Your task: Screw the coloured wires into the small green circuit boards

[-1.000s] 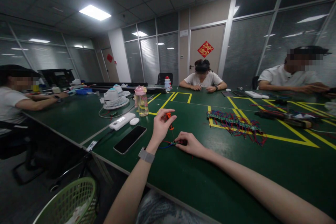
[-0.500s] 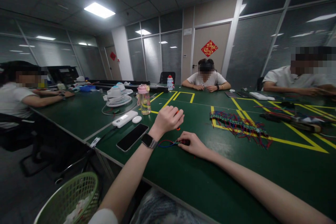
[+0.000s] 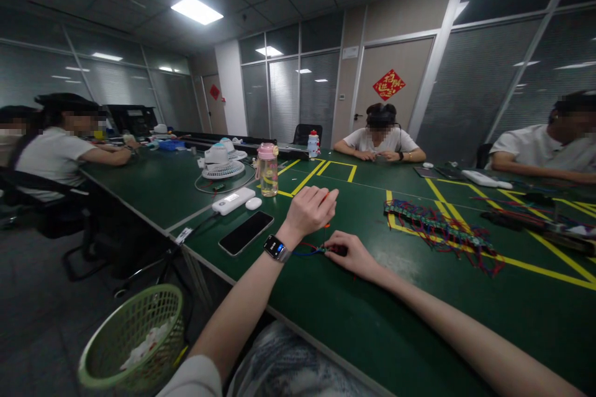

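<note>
My left hand [image 3: 308,214], with a smartwatch [image 3: 275,247] on its wrist, is closed round the orange handle of a screwdriver [image 3: 327,225]. Its thin shaft points down at a small green circuit board [image 3: 321,250] with red and blue wires. The exact contact of the tip is too small to make out. On the table, my right hand [image 3: 356,254] pinches the board from the right, and its fingers hide part of it. To the right lies a row of similar wired circuit boards [image 3: 437,226].
Left of my hands are a black phone [image 3: 246,232], a white power bank [image 3: 233,201], a white oval case [image 3: 253,203], a pink-lidded bottle [image 3: 268,173] and a white fan [image 3: 222,164]. A green basket [image 3: 174,329] stands below the table edge. Co-workers sit around the table.
The camera has turned a little left, so the scene sits further right. The watch face has lit up. Both hands keep their grip and place at the board.
</note>
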A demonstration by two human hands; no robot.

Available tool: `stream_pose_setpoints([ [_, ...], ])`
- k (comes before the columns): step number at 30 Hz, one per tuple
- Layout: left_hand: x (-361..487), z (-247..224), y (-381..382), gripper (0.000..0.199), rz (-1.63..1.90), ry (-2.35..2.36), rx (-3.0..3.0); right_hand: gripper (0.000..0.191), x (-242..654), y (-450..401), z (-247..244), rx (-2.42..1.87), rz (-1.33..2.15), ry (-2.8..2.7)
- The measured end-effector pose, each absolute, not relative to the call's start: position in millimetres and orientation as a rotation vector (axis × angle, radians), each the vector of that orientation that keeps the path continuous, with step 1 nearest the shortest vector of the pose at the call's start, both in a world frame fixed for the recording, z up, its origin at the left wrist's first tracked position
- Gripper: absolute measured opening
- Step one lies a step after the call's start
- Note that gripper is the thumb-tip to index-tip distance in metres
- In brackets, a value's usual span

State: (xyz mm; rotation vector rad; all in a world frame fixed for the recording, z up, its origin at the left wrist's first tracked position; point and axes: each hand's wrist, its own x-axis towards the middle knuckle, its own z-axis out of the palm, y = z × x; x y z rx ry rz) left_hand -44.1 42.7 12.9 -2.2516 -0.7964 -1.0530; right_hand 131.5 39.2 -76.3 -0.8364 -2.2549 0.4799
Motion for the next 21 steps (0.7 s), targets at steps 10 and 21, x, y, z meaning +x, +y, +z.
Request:
stream_pose_setpoints([
  [10, -42.5, 11.7, 40.0, 0.028, -1.111, -0.731, -2.171, 0.012, 131.1, 41.0, -77.9, -0.835, 0.462, -2.258],
  [21, -28.4, 10.5, 34.4, 0.021, -1.967, -0.949, -2.491, 0.013, 131.2, 37.4, -73.9, -0.836, 0.496, -2.245],
])
